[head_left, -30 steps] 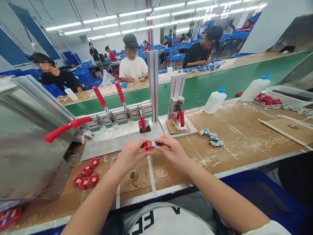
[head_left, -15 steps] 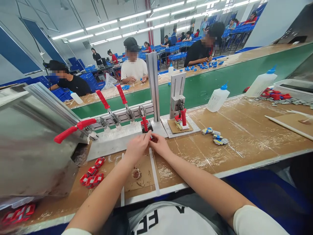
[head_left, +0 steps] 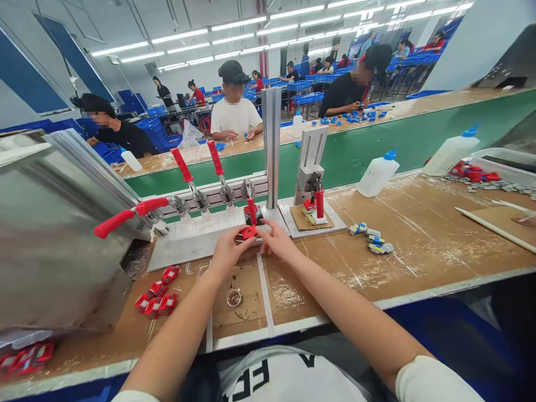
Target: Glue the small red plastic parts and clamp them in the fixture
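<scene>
My left hand [head_left: 228, 251] and my right hand [head_left: 277, 243] meet at the front of a metal clamp jig [head_left: 196, 237]. A small red plastic part [head_left: 248, 232] sits pinched between the fingertips of both hands, just in front of the jig's closed red-handled toggle clamp [head_left: 251, 211]. Three more toggle clamps with red handles [head_left: 183, 165] stand raised along the jig's rail to the left.
A pile of red parts [head_left: 156, 296] lies left of my arms, and a small cup [head_left: 234, 297] sits near the bench edge. Blue-and-white parts [head_left: 372, 238] lie to the right, beside a second small press [head_left: 312, 192]. Glue bottles [head_left: 378, 174] stand by the green conveyor [head_left: 377, 142]. Other people work across it.
Both hands carried the red part forward from above the bench up to the jig plate. The camera shifted slightly to the left and up.
</scene>
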Available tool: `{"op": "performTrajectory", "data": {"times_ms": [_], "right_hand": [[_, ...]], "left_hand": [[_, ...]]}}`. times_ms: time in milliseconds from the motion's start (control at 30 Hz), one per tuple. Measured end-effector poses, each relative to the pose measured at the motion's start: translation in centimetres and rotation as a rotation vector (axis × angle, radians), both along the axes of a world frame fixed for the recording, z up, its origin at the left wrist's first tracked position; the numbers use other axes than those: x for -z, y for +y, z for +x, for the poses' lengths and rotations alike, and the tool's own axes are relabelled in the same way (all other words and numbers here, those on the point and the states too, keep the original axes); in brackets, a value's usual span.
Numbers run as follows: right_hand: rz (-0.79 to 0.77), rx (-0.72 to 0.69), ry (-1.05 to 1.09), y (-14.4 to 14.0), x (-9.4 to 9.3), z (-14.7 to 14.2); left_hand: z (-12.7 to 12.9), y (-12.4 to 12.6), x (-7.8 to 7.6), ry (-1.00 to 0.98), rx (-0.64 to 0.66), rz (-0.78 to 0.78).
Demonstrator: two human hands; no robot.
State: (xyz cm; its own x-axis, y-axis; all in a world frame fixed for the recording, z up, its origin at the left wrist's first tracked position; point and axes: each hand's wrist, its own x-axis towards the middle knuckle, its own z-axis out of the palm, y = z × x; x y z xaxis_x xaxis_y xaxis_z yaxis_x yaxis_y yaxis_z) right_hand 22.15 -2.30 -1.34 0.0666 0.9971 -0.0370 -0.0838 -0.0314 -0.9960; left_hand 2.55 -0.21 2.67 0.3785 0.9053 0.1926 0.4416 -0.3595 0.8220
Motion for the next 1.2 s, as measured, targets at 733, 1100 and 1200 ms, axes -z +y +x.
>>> {"op": "performTrajectory", "data": {"times_ms": [733,1100,1200], "right_hand": [[0.347,-0.231,0.205,1.3,-9.0,0.6],[0.335,-0.24,-0.007,1.1,-11.3,1.5],[0.32,-0.202,-0.011,0.9,-10.5,1.3]], "left_hand": [[3.9,9.0,3.2,0.134,-0.05,0.11],[4.3,10.4,4.6,0.162,-0.037,0.123],[3.8,11.1,5.0,0.13,0.022,0.102]]}}
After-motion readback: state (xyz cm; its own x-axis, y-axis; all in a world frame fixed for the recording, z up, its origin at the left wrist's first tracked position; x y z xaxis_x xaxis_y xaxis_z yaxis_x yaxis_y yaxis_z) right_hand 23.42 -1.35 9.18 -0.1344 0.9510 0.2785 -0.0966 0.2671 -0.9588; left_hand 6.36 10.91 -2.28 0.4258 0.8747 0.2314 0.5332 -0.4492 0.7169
